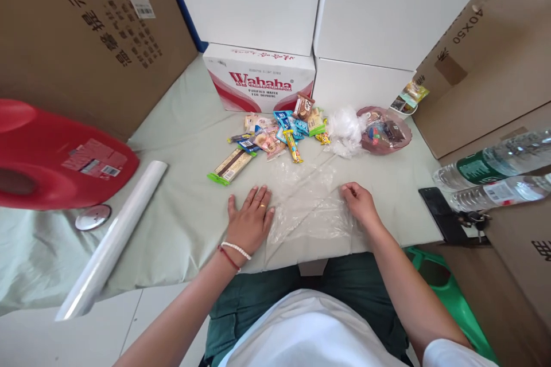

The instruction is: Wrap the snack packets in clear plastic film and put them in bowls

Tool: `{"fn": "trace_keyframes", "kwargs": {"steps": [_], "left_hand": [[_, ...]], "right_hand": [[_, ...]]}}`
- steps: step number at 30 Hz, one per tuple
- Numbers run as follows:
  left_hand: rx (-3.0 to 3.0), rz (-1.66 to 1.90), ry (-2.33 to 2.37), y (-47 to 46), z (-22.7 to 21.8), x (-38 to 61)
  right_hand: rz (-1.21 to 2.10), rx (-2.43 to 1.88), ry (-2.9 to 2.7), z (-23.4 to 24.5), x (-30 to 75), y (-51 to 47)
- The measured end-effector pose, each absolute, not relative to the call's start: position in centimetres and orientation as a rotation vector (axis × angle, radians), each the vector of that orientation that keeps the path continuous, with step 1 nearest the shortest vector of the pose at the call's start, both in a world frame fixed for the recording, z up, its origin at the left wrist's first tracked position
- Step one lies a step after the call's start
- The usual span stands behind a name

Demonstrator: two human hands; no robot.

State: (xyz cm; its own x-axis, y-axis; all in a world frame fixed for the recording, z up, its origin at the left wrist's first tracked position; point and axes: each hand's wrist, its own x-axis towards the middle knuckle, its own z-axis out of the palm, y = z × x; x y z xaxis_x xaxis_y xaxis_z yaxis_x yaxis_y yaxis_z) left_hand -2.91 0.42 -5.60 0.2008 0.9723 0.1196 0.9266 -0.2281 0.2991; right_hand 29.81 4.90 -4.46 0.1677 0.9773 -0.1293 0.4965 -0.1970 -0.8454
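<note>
Plain white T-shirt [310,332] with short sleeves, dark green trousers [258,298] below it. Two things are stacked on the left wrist: a white beaded bracelet [236,250] and a thin red cord [228,258] right beside it. Small gold ring [262,205] on the left grip [249,219]. Forearms bare.

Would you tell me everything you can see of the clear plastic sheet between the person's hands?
The clear plastic sheet is thin, transparent and glossy, with wrinkles and diagonal creases. It lies flat on the pale green tablecloth near the table's front edge, before the snack packets. The left hand rests flat, fingertips touching its left edge; the right hand curls its fingers onto its right edge, grip unclear.
</note>
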Motion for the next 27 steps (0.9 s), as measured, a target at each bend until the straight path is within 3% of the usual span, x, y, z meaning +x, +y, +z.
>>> {"fn": "trace_keyframes", "kwargs": {"steps": [6, 9, 13, 18, 27], "left_hand": [[2.497, 0.602, 1.793, 0.1, -5.3, -2.2], [2.623, 0.449, 1.444, 0.9, -5.0, -1.8], [2.527, 0.288, 1.381, 1.6, -5.6, -2.2], [2.478, 0.374, 1.318, 0.6, -6.0, -4.7], [2.275, 0.686, 1.357, -0.2, -6.0, -5.8]], "right_hand": [[1.197, -1.767, -1.314, -3.5, 29.0, 5.6], [1.315, -1.712, -1.250, -3.0, 27.9, 5.9], [1.624, -1.468, -1.087, -2.3, 26.0, 6.2], [1.213, -1.368, -1.118, -1.6, 26.0, 6.0], [0.577, -1.630, -1.302, 0.0, 28.7, 3.7]]}}
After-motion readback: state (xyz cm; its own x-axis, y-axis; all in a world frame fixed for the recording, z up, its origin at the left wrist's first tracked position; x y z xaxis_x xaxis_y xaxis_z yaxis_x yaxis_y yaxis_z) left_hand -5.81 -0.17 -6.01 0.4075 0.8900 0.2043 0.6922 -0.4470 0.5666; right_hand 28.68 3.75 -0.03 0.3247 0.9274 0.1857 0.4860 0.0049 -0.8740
